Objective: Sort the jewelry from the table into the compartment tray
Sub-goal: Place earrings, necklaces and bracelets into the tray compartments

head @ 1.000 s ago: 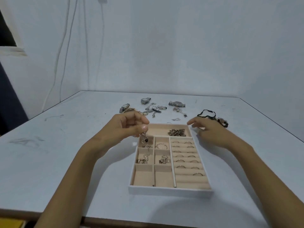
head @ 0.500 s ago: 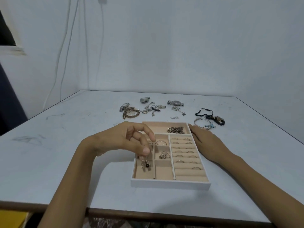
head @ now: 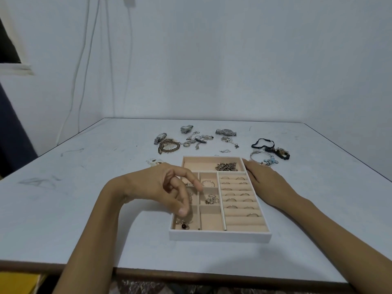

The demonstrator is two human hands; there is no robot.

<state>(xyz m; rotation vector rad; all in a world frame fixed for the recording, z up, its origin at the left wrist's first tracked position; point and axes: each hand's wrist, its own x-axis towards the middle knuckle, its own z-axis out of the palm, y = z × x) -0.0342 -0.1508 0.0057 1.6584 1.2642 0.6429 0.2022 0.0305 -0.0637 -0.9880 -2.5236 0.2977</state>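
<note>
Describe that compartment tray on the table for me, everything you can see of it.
The white-walled rectangular compartment tray with beige velvety lining sits flat near the table's front edge. A long back compartment holds small metal pieces, six square cells fill the left, and ring rolls on the right hold thin rings. The right hand rests against its right wall; the left hand hovers above the left cells.

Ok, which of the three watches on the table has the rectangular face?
The leftmost watch, lying beside the coiled brown bracelet. Its face is rectangular; the middle watch looks bulkier and rounded, and the right watch has a round dial.

Two bare forearms, left hand, right hand, no sleeves, slim fingers
</note>
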